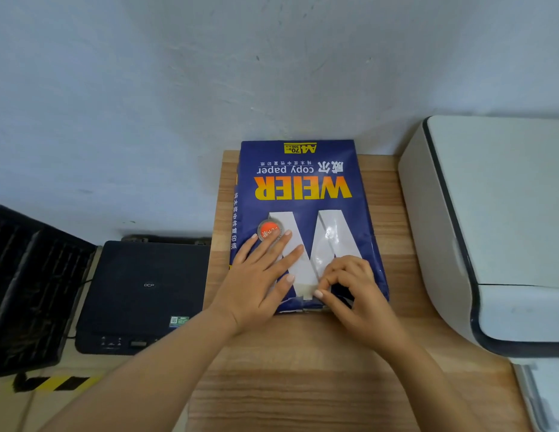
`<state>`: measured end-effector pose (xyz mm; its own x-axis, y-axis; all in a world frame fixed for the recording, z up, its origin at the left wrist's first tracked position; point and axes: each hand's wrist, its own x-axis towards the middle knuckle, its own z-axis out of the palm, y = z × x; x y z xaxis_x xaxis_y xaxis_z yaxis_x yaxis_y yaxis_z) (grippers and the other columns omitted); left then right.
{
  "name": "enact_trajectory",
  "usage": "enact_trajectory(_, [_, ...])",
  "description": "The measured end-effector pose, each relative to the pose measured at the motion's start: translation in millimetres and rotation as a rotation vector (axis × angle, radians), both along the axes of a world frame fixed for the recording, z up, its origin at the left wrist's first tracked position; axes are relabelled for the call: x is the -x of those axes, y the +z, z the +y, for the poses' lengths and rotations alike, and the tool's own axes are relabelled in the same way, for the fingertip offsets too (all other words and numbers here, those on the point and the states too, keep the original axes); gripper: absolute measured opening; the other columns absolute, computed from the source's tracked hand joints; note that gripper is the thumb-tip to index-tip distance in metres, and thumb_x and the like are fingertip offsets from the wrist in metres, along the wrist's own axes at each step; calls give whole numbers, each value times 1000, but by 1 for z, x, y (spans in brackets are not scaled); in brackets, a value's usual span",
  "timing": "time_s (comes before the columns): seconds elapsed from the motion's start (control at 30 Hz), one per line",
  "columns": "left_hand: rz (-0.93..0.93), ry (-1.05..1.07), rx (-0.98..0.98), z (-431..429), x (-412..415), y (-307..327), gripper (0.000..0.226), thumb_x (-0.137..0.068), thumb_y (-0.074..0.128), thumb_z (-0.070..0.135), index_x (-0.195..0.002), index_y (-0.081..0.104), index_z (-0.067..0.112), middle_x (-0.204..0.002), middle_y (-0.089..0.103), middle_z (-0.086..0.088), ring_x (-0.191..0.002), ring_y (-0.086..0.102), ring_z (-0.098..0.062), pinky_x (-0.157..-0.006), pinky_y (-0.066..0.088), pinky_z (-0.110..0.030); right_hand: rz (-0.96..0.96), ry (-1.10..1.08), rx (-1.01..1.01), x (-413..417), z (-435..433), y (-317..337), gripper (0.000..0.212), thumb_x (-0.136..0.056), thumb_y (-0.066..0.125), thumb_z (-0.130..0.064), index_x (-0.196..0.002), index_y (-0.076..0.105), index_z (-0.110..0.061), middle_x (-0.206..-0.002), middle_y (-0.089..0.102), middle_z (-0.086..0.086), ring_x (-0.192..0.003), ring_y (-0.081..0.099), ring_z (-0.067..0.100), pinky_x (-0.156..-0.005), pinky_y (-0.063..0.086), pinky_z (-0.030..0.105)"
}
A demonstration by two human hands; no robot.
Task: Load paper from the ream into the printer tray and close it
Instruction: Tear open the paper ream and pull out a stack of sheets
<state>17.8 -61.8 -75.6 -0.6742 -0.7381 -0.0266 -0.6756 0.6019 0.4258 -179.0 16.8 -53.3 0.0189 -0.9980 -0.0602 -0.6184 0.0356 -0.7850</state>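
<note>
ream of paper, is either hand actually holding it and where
The right hand pinches the wrapper flap at the near end of the ream; the left hand only lies flat on top.

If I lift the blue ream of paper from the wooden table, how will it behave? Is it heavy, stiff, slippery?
The blue ream probably feels heavy for its size: its label reads 500 sheets and the pack looks thick. It likely stays stiff, flexing only slightly. The glossy wrapper reflects light, so it may slip. Its near end looks torn where the right hand picks, so sheets could slide out if tilted.

one blue paper ream [303, 194], two printers, white [496, 213] and black [144, 291], two hands, left [259, 275], right [353, 291]
</note>
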Motion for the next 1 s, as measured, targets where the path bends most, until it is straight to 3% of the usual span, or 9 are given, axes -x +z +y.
enact_trajectory(0.23, [-83,-12,51,1,1,-2,64,-90,29,61,-146,6,39,-157,1,11,-143,-12,-6,-117,-5,-37,-68,92,-44,10,28,13,18,-79,62,-48,-83,66,-31,-104,56,-16,-113,49,13,-94,40,15])
enact_trajectory(0.33, [-103,-19,71,1,0,-3,77,-83,35,70,-146,6,38,-158,2,10,-143,-12,-8,-116,-7,-37,-104,107,-69,17,41,18,8,-76,70,-40,-79,70,-33,-101,65,-15,-112,55,12,-94,44,22])
enact_trajectory(0.5, [-122,-40,54,1,0,0,94,-71,34,84,-146,-2,38,-158,-5,10,-142,-17,-8,-116,-9,-39,-272,-38,-103,23,40,30,15,-82,66,-25,-97,66,-26,-85,74,-5,-90,69,11,-82,54,27])
enact_trajectory(0.57, [-149,-64,67,2,0,3,101,-68,34,87,-146,-4,36,-158,-8,8,-142,-19,-10,-116,-7,-42,-207,-57,-106,22,35,28,20,-85,65,-23,-105,63,-26,-82,74,-6,-86,68,7,-81,53,23])
enact_trajectory(0.7, [-170,-82,29,4,0,8,109,-64,38,88,-146,-8,34,-157,-15,8,-141,-24,-10,-115,-12,-42,202,106,-37,23,29,19,30,-79,70,-29,-107,61,-33,-100,56,-19,-96,54,3,-83,47,18])
enact_trajectory(0.77, [-136,-56,-13,8,2,10,106,-67,44,83,-146,-7,35,-156,-17,11,-139,-26,-6,-114,-16,-41,326,184,-10,28,29,17,33,-75,72,-33,-106,61,-33,-105,50,-16,-99,47,4,-87,42,21])
enact_trajectory(0.87, [-42,-19,-75,20,2,11,93,-72,51,74,-146,7,37,-157,-7,13,-140,-19,-1,-117,-15,-38,384,214,2,35,29,16,26,-75,72,-32,-99,63,-30,-103,52,-13,-95,46,7,-85,43,26])
enact_trajectory(1.0, [62,19,-104,35,-5,15,72,-78,56,63,-140,30,36,-155,13,16,-141,-5,6,-118,-10,-31,353,205,28,37,31,24,13,-82,58,-37,-88,65,-28,-97,56,-14,-90,50,7,-81,44,22])
